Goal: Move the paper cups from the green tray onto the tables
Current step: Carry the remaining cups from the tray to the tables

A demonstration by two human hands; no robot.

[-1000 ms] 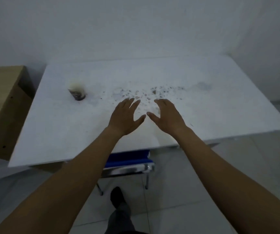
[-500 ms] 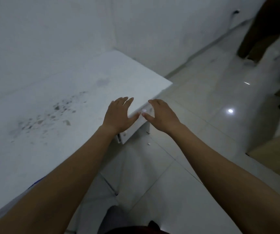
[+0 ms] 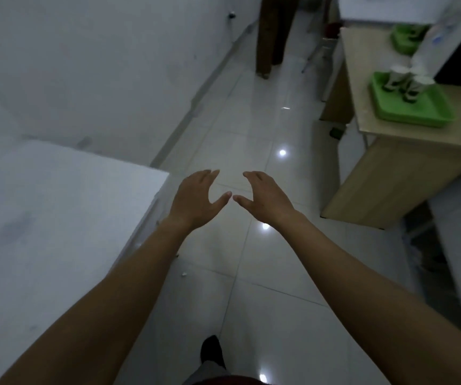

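Observation:
A green tray lies on a wooden table at the upper right, with paper cups standing in its far part. My left hand and my right hand are stretched out side by side over the tiled floor, both empty with fingers apart, thumbs nearly touching. They are well short of the tray. A white table fills the left side, its corner just left of my left hand.
A second green tray sits farther back on the wooden table beside a white box. A dark wooden post stands at the top centre. The tiled floor runs between the tables. My shoe shows at the bottom.
My view has swung right, away from the white table with a cup on it, toward the aisle and the wooden table with the green tray. Both hands stayed open and empty.

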